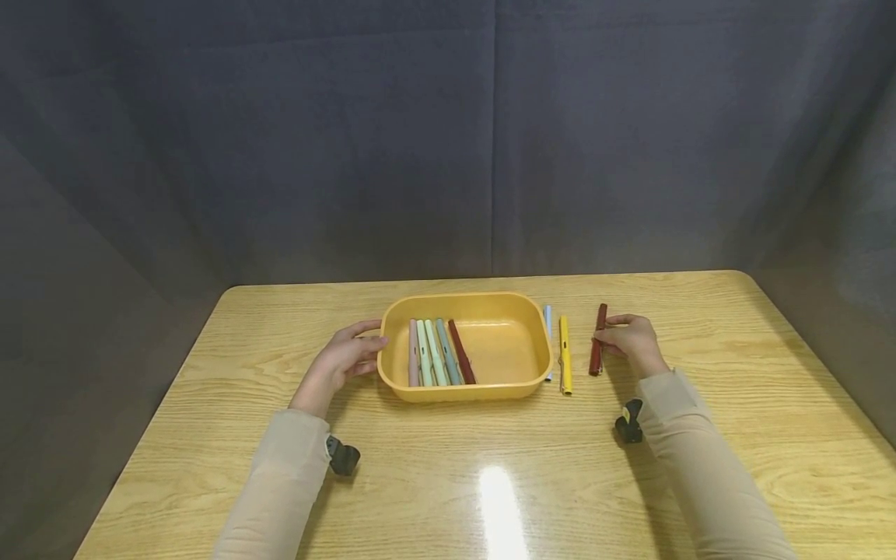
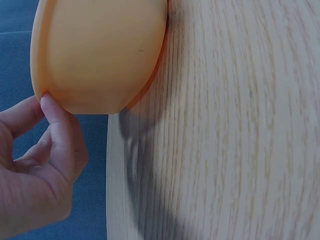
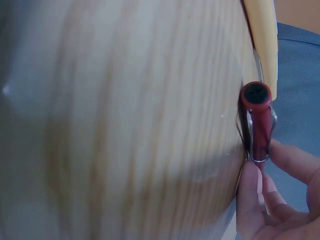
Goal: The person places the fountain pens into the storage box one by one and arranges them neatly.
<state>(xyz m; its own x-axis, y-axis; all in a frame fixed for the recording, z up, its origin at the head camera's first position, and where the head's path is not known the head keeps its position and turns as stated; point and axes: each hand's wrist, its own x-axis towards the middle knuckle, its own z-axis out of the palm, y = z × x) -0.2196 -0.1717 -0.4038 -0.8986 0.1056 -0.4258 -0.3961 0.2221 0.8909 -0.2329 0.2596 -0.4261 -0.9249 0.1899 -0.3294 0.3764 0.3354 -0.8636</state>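
Observation:
My left hand (image 1: 343, 355) pinches the left end of a yellow plastic tray (image 1: 505, 354), its fingertips at the rim, as the left wrist view also shows. In the tray's left half, several pens lie side by side: a pink one (image 1: 413, 354), two pale green ones (image 1: 435, 354), a blue-grey one (image 1: 449, 354) and a slanted dark red one (image 1: 461, 354). To the right of the tray, my right hand (image 1: 632, 340) pinches another dark red pen (image 1: 597, 362) between thumb and fingers. Its wire clip and dark round end (image 3: 256, 93) face the right wrist camera.
Between the tray and my right hand, a yellow pen (image 1: 565, 358) lies on the wooden table (image 1: 420, 474). A light blue pen (image 1: 548, 317) lies close against the tray's right side, partly hidden by its rim. Dark grey curtains (image 1: 350, 155) surround the table's back and sides.

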